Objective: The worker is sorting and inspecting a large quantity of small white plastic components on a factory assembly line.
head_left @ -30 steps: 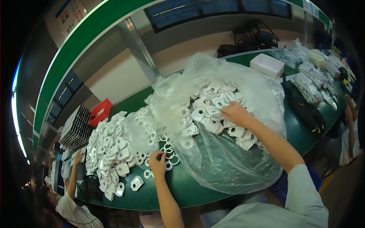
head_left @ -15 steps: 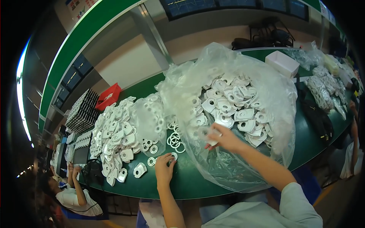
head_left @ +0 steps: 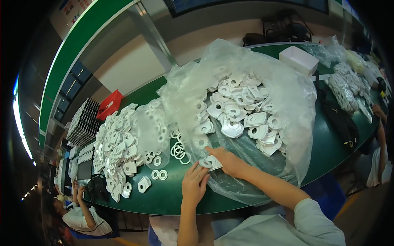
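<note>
In front of me my two hands meet over a white plastic plate [head_left: 215, 162] with a rounded outline. My right hand [head_left: 232, 163] grips its right side, fingers wrapped along the far edge. A white ring [head_left: 206, 163] lies against the plate's face, and the fingertips of my left hand [head_left: 194, 185] close on the ring's left edge. Part of the ring is hidden by those fingers. Beyond my right hand a large clear plastic bag [head_left: 295, 119] lies spread open, with a heap of similar white plates [head_left: 234, 110] in it.
Left of the bag are a pile of white parts [head_left: 119, 147], a smaller bag of rings [head_left: 152, 127] and several loose rings [head_left: 178, 151] on the green table [head_left: 172, 197]. A red bin [head_left: 110, 104], stacked black trays [head_left: 84, 123] and a white box [head_left: 298, 60] stand farther off. Co-workers sit at both sides.
My left hand has lifted a ring off the table and moved right to the plate. My right hand has brought the plate down and left to meet it. The view has shifted slightly.
</note>
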A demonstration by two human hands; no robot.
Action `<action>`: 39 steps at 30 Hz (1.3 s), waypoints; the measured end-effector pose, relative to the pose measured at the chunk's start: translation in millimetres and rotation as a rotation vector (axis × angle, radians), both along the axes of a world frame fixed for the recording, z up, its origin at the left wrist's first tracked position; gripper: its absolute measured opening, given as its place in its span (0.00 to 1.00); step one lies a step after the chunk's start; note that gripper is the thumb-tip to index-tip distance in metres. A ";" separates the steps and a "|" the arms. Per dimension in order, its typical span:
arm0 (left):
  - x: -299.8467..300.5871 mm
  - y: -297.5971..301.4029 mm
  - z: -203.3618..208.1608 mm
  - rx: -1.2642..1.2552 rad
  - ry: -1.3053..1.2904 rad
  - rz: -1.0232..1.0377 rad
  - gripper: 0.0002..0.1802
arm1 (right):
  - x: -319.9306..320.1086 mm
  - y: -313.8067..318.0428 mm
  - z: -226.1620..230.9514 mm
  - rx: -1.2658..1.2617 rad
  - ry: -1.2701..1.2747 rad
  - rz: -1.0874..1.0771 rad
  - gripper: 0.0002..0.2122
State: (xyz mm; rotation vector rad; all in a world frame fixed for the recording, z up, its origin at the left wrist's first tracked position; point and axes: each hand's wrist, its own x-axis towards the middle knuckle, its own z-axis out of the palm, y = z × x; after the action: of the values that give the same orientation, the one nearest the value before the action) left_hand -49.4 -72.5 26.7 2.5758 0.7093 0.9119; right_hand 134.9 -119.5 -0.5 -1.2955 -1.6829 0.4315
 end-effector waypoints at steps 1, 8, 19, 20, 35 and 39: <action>-1.3 -3.0 1.7 0.037 0.033 0.001 0.15 | 1.3 -0.7 0.4 -0.001 -0.001 -0.004 0.31; 9.1 -3.2 13.3 0.042 -0.024 0.013 0.13 | -3.2 -3.5 -1.3 0.000 -0.196 0.059 0.33; 15.6 11.8 4.6 0.093 0.059 -0.071 0.12 | -5.1 -3.2 0.5 -0.005 -0.038 0.117 0.35; 13.5 11.8 7.1 0.113 0.086 -0.114 0.12 | -4.2 -3.9 1.3 -0.003 -0.044 0.103 0.36; 6.2 7.5 8.8 0.357 -0.064 -0.031 0.21 | 14.0 -1.6 3.4 -0.264 0.312 0.290 0.31; 14.5 0.1 12.0 0.401 -0.145 0.003 0.22 | 21.5 5.4 -9.3 -0.532 0.957 0.487 0.18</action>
State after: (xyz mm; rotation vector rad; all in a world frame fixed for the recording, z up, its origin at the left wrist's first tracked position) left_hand -35.0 -72.4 38.7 2.8039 0.5330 1.3445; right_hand 156.3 -114.1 -9.9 -0.7586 -1.0368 1.5854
